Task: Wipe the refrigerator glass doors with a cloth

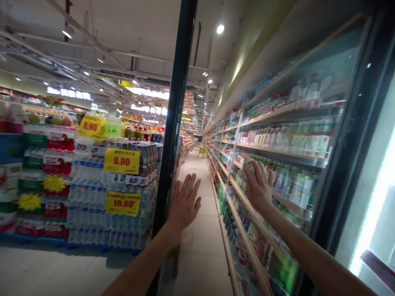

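Observation:
My left hand [184, 204] is raised beside the dark upright door frame [174, 111], its fingers stretched out and apart, with nothing held. To the right, my right hand [258, 189] is pressed flat towards the glass pane [335, 78], its fingers over a pale, crumpled cloth [247, 164]. The cloth is blurred and partly hidden by the fingers. Shelves of bottles [285, 137] show in the glass behind my right hand.
Stacked packs of bottled drinks [89, 205] with yellow price signs [121, 161] stand at the left. A tiled aisle [202, 197] runs ahead beside the shelves, with a green cart [201, 151] far down it. A bright light strip [375, 205] is at the right.

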### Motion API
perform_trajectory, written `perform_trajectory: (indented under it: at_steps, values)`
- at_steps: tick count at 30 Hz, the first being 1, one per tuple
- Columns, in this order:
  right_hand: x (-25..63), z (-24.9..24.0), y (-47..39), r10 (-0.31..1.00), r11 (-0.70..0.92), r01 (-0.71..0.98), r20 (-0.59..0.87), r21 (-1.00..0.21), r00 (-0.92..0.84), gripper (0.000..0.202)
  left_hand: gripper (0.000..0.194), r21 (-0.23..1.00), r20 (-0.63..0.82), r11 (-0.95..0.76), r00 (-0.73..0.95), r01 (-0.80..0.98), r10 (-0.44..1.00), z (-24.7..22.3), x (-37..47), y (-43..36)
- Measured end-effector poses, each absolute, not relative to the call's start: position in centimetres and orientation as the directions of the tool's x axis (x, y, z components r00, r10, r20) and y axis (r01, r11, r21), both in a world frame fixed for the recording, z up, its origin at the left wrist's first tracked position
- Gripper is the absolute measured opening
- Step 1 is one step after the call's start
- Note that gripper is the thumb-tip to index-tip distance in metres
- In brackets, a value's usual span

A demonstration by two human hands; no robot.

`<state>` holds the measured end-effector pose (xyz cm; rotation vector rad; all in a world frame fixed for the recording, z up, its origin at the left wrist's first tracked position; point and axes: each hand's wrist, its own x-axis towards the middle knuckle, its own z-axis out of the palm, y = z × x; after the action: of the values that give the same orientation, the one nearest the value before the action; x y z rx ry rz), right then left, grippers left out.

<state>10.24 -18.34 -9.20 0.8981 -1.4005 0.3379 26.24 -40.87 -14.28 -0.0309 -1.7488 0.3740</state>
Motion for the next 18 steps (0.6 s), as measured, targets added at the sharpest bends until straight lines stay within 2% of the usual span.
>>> perform_trajectory:
  at_steps: [1,3,6,8,10,13,15,16,18]
  values:
    - [10.3,-9.7,-18.3,-0.301,0.638,-0.691,0.936,0.339,0.182,0.048,0.062,-0.267,0.948,0.948,-0.226,-0.174,0.226,-14.4,25.9,-40.6]
    - [11.1,-13.0,-18.1,-0.396,0.587,-0.693,0.895,0.418,0.204,0.046,0.063,-0.264,0.948,0.951,-0.224,-0.16,0.226,-14.6,25.7,-40.5]
    - [12.8,-19.6,-17.6,-0.629,0.383,-0.683,0.717,0.623,0.301,0.045,0.065,-0.248,0.954,0.957,-0.208,-0.148,0.215,-14.7,25.8,-40.6]
    - [13.3,-21.4,-17.2,-0.706,0.262,-0.674,0.614,0.69,0.354,0.047,0.064,-0.248,0.955,0.957,-0.202,-0.153,0.216,-14.7,25.9,-40.7]
    - [12.9,-19.9,-17.0,-0.665,0.314,-0.687,0.668,0.655,0.334,0.045,0.063,-0.261,0.955,0.952,-0.188,-0.162,0.23,-14.7,25.8,-40.8]
    - [11.3,-14.8,-16.8,-0.413,0.581,-0.699,0.891,0.418,0.189,0.041,0.063,-0.277,0.954,0.945,-0.165,-0.173,0.249,-14.7,25.5,-41.1]
    - [10.5,-13.2,-16.8,-0.299,0.668,-0.682,0.946,0.298,0.121,0.043,0.063,-0.279,0.954,0.944,-0.161,-0.177,0.252,-14.6,25.3,-41.2]
    - [10.5,-13.6,-16.7,-0.296,0.677,-0.677,0.949,0.288,0.108,0.044,0.064,-0.277,0.955,0.944,-0.161,-0.178,0.25,-14.6,25.2,-41.3]
    - [11.1,-16.8,-16.7,-0.393,0.632,-0.686,0.912,0.361,0.118,0.044,0.065,-0.277,0.955,0.945,-0.157,-0.176,0.251,-14.6,25.2,-41.3]
